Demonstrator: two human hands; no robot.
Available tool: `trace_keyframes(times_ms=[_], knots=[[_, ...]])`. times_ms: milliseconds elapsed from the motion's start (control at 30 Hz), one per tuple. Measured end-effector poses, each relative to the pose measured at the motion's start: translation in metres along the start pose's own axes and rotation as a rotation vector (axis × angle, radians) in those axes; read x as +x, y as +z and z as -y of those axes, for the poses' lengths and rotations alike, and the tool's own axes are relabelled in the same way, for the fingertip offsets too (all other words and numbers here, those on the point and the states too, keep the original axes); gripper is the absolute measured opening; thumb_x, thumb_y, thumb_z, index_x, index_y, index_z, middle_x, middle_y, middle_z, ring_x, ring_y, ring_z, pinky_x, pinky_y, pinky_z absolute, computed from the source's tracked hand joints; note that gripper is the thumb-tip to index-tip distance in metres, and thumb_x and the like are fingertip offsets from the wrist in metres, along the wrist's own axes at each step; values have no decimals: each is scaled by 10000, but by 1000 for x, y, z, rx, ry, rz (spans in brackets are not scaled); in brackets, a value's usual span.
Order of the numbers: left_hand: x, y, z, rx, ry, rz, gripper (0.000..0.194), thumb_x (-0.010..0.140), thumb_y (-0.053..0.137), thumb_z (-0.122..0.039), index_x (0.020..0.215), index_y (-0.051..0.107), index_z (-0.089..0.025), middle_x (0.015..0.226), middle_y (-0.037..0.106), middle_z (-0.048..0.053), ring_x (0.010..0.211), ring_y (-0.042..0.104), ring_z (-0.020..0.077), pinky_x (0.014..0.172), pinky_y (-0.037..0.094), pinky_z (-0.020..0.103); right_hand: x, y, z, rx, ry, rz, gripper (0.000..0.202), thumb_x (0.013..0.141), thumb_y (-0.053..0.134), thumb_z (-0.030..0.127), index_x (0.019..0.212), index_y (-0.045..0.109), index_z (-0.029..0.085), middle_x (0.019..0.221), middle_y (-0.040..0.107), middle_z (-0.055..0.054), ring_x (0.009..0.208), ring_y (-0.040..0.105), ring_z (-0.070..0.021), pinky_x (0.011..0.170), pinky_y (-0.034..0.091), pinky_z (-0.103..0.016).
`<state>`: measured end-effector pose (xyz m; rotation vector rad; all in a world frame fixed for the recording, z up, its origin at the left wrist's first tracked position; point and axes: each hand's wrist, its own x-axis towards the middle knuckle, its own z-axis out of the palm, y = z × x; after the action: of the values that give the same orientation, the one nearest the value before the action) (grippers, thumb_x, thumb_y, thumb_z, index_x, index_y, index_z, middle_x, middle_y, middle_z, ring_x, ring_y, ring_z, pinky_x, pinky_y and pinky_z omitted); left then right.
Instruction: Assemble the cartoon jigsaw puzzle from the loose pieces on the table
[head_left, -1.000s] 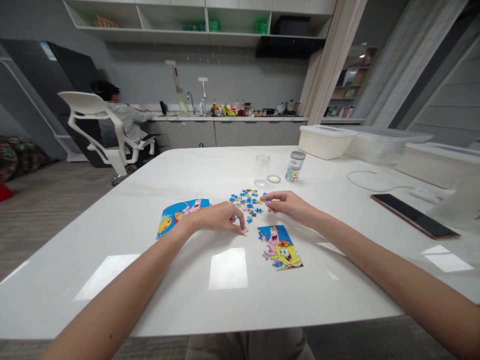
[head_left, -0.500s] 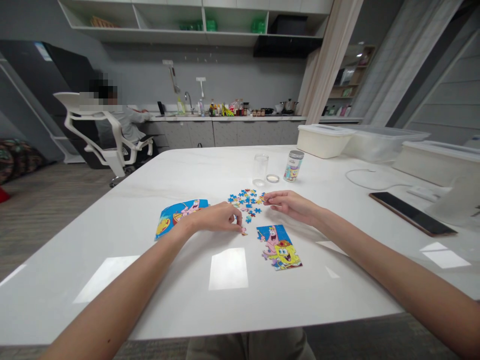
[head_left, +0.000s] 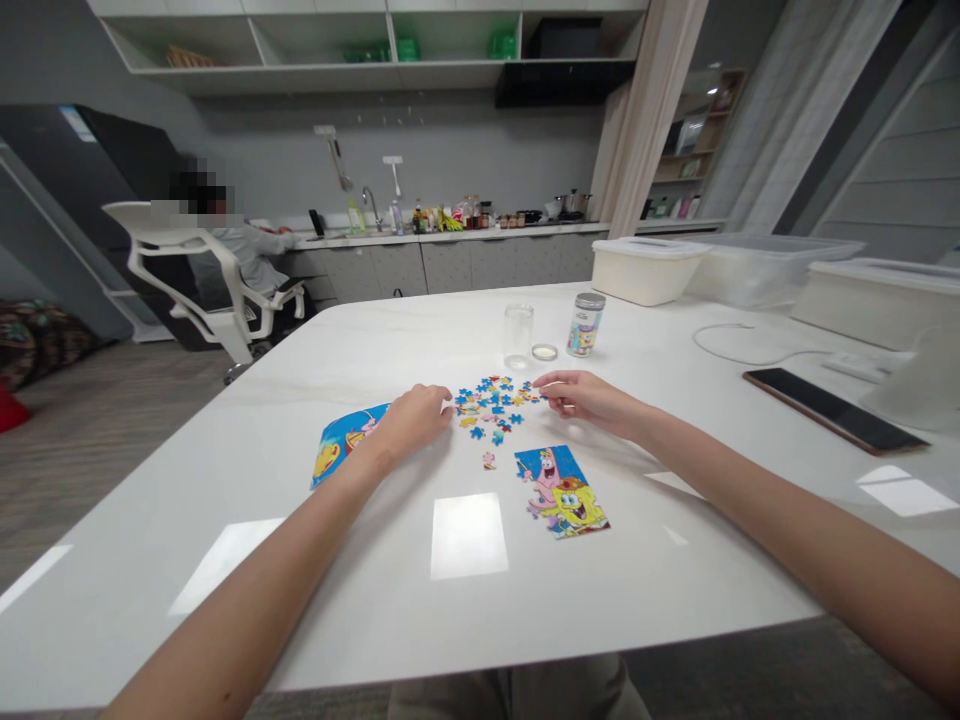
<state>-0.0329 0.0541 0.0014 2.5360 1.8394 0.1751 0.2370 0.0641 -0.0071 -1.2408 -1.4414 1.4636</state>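
Loose puzzle pieces, mostly blue with some yellow and pink, lie in a pile on the white table. My left hand is at the pile's left edge, fingers bent but apart, with nothing visible in them. On the right edge, my right hand has its fingers curled together round what looks like a small puzzle piece, mostly hidden. A partly joined puzzle with a pink starfish and a yellow sponge figure lies nearer me. One pink piece lies apart to its left. My left hand and wrist partly cover a blue picture sheet.
Behind the pile stand a clear jar, its ring-shaped lid and a printed can. A phone, a white cable and storage boxes are on the right. A person sits in a white chair at the far left.
My left hand has left the pink piece lying on the table and moved left and away from me to the pile's edge. My right hand has barely moved.
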Motion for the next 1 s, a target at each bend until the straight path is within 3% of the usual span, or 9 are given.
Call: trace_keyframes(times_ms=[100,267,400,500,600,733,867,1000], knots=[[-2,1,-2,38,4,18,397,915,390,-313,1189,614,-134,907,714,129,1013,629,280,842,464,345,0,3,-1,-276,-35,-10,166,743,692,215,885,634,151,562,576,32,452,456,-75,443,356,-198],[-6,1,-10,85,37,77,378,919,373,-331,1201,603,-233,1012,697,114,956,650,267,783,478,340,-2,4,-4,-667,-162,50,84,792,614,238,825,620,161,505,578,38,453,531,-110,506,385,-230],[-8,-1,-13,100,37,79,375,932,347,-356,1199,576,-224,1005,688,119,937,647,264,775,473,342,-4,0,-4,-879,-267,-11,145,838,564,309,804,632,186,505,608,29,506,567,-139,567,388,-254],[-8,-2,-12,105,23,67,433,929,356,-397,1272,499,-174,1023,674,150,917,648,272,767,472,354,-2,-1,-7,-921,-280,-61,164,862,533,312,822,641,196,567,651,8,556,584,-154,572,381,-261],[-6,-1,-10,112,29,78,388,926,360,-370,1189,569,-175,1010,675,145,926,647,267,767,469,344,1,-2,-12,-968,-343,-135,133,851,539,263,840,652,195,704,680,-26,637,598,-168,586,389,-266],[-4,0,-7,114,45,71,348,920,366,-351,1104,618,-197,987,678,126,921,645,258,755,468,325,4,-2,-22,-1039,-506,-207,158,834,535,196,932,656,173,991,643,-96,852,619,-213,770,457,-322],[-3,0,-7,110,56,58,324,903,386,-339,1087,610,-194,964,676,125,899,644,265,741,469,330,8,-2,-30,-1071,-583,-140,261,887,498,207,1115,620,177,1268,558,-123,1180,522,-257,1016,382,-401],[-4,-1,-9,106,57,53,313,901,379,-320,1064,611,-188,940,671,129,874,645,269,717,468,333,12,-2,-31,-1044,-555,-74,257,904,486,211,1111,638,189,1244,595,-122,1169,535,-264,1020,380,-445]])
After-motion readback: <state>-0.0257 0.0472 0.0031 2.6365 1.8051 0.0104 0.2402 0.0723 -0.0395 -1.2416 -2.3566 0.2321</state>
